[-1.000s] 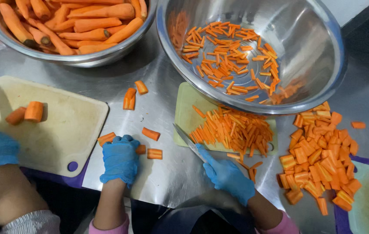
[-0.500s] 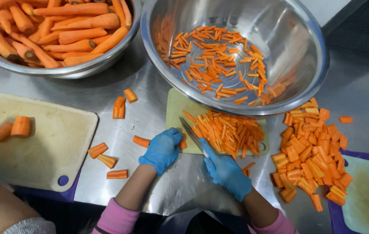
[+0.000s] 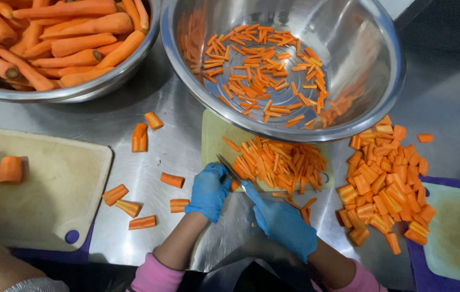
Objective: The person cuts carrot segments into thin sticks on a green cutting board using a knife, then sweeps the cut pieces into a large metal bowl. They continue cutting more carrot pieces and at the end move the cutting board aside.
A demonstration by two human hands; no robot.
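Since the earlier frame, our left hand (image 3: 208,190) has travelled from the loose carrot pieces on the tabletop (image 3: 149,103) to the left edge of the pale green cutting board (image 3: 214,135), and the view has shifted slightly so that both steel bowls sit higher and closer.

Our left hand, in a blue glove, is now curled beside the knife blade, touching a carrot piece (image 3: 235,185) at the board's edge; whether it pinches that piece we cannot tell. Our right hand (image 3: 281,219), also gloved in blue, is clenched around the knife (image 3: 230,170), index finger extended along the spine. The blade points up and to the left, its tip near the board's left edge.

We note a pile of carrot sticks (image 3: 281,162) on the cutting board, just right of the blade. The rim of the large steel bowl (image 3: 381,59) overlaps the top of the board; this bowl holds more cut sticks. A second steel bowl (image 3: 78,92) at upper left holds whole peeled carrots.

Short carrot chunks (image 3: 132,208) lie scattered on the tabletop left of our left hand. A heap of sliced carrot slabs (image 3: 384,178) lies right of the board. A white cutting board (image 3: 46,194) at left carries two carrot stubs, with another person's arm near its lower edge.
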